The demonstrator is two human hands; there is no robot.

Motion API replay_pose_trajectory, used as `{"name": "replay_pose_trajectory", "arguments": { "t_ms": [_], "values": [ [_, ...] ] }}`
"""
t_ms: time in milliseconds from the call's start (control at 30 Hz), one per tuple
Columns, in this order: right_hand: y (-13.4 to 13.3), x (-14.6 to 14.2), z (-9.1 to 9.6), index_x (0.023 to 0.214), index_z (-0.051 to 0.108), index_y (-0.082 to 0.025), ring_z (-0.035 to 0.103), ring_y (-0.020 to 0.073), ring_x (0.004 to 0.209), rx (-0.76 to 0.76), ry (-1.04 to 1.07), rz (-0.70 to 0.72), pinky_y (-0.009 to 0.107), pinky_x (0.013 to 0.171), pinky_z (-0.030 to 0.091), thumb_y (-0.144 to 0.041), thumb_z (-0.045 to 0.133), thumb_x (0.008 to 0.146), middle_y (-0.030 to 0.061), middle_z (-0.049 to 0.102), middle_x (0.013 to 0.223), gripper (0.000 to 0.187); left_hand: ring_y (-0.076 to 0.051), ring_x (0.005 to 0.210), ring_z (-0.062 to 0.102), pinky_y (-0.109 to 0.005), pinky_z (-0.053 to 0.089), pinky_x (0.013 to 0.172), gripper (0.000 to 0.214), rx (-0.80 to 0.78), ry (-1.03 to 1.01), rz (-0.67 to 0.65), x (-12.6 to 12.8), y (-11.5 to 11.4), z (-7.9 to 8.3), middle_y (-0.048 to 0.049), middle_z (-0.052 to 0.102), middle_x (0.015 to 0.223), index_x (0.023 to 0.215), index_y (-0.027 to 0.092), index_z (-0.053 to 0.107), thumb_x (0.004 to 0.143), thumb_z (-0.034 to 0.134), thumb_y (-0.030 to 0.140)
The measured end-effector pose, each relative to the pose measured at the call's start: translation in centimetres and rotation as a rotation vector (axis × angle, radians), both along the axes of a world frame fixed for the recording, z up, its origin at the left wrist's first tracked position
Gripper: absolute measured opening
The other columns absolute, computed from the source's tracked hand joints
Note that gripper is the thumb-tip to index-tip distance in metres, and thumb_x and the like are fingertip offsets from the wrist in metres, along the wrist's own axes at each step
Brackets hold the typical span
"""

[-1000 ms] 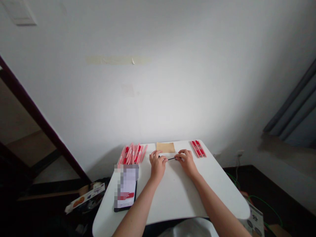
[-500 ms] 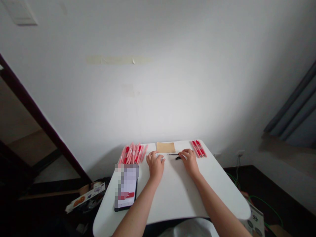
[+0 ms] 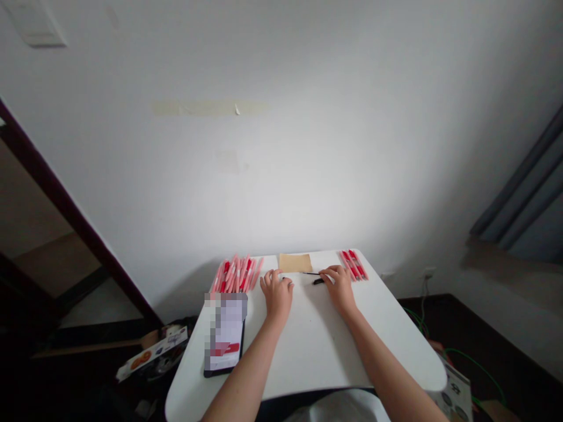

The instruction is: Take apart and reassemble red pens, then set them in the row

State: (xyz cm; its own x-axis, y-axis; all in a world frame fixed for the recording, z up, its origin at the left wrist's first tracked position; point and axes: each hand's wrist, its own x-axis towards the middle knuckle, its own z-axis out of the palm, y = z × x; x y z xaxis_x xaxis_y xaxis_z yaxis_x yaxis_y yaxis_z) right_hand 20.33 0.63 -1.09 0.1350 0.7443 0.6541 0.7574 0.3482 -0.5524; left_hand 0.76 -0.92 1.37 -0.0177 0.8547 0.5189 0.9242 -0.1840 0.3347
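Above the far half of the white table, my right hand [image 3: 338,286] is closed, with thumb and fingertips pinching a thin black rod [image 3: 310,274] that looks like a pen refill. Its free end points left. A short, thicker black piece [image 3: 317,281] lies just under those fingers; I cannot tell whether they touch it. My left hand [image 3: 277,293] is curled, thumb and index close together, and a tiny dark bit shows at its fingertips. What it grips is mostly hidden. Beyond the hands is a tan paper rectangle [image 3: 295,262], lying flat.
A pile of pink and red pens [image 3: 235,274] lies at the table's back left. Several similar pens [image 3: 353,265] are lined up at the back right. A phone [image 3: 226,334] rests on the left of the white table [image 3: 316,357], near my left forearm. The wall stands directly behind.
My right hand has shifted very slightly right with the thin black rod. A small dark bit now shows by my left thumb. The pens, paper and phone have stayed put.
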Motion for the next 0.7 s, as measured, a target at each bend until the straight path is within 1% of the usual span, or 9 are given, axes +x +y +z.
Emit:
{"name": "replay_pose_trajectory", "arguments": {
  "t_ms": [433, 633, 700],
  "values": [
    [-0.05, 0.04, 0.06, 0.089, 0.073, -0.023, 0.047, 0.0244, 0.092, -0.020, 0.008, 0.015, 0.039, 0.083, 0.040, -0.045, 0.046, 0.090, 0.0091, 0.061, 0.094, 0.035, -0.026, 0.114, 0.041, -0.050, 0.027, 0.102, 0.005, 0.002, -0.020, -0.006, 0.01, 0.06, -0.01, -0.0047, 0.057, 0.113, 0.075, 0.025, 0.071, 0.074, 0.066, 0.024],
    [0.01, 0.07, 0.04, 0.089, 0.073, -0.023, 0.048, 0.0245, 0.092, -0.010, 0.018, 0.016, 0.039, 0.083, 0.040, -0.045, 0.047, 0.090, 0.0091, 0.061, 0.093, 0.034, -0.025, 0.113, 0.042, -0.049, 0.027, 0.101, 0.011, 0.013, -0.023, 0.021, -0.09, -0.12, 0.18, -0.0049, 0.058, 0.112, 0.083, 0.025, 0.071, 0.073, 0.068, 0.023],
    [0.01, 0.06, 0.06, 0.089, 0.073, -0.023, 0.048, 0.0247, 0.092, -0.006, 0.020, 0.022, 0.039, 0.083, 0.041, -0.044, 0.047, 0.090, 0.0091, 0.061, 0.093, 0.033, -0.025, 0.112, 0.042, -0.048, 0.028, 0.101, 0.010, 0.001, -0.019, 0.031, -0.11, -0.16, 0.28, -0.0054, 0.058, 0.113, 0.083, 0.024, 0.071, 0.073, 0.067, 0.024]
  ]
}}
